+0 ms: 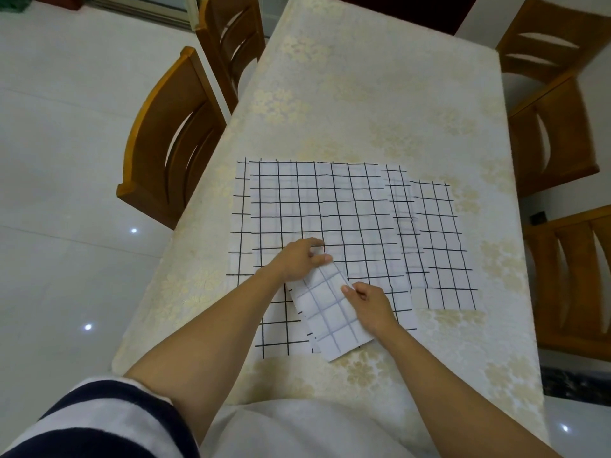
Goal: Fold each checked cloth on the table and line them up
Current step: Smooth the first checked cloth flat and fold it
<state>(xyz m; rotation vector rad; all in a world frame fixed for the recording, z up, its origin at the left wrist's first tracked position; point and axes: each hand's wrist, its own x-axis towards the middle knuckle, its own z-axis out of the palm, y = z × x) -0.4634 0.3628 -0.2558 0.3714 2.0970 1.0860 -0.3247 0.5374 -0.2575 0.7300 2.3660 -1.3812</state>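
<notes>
Several white cloths with black checks lie overlapping on the table [363, 94]. The top cloth [330, 206] is spread flat in the middle. Its near corner is turned up into a flap [330, 312] that shows the paler underside. My left hand [302, 259] pinches the top of that flap between thumb and fingers. My right hand [367, 304] grips the flap's right edge. Another checked cloth [439, 246] lies flat at the right, partly under the others. A further cloth [239, 219] peeks out at the left edge.
The table carries a cream flowered cover. Two wooden chairs [172, 140] stand along its left side and more chairs [555, 127] along its right. The floor [66, 160] is glossy white tile. The table's far half is bare cover.
</notes>
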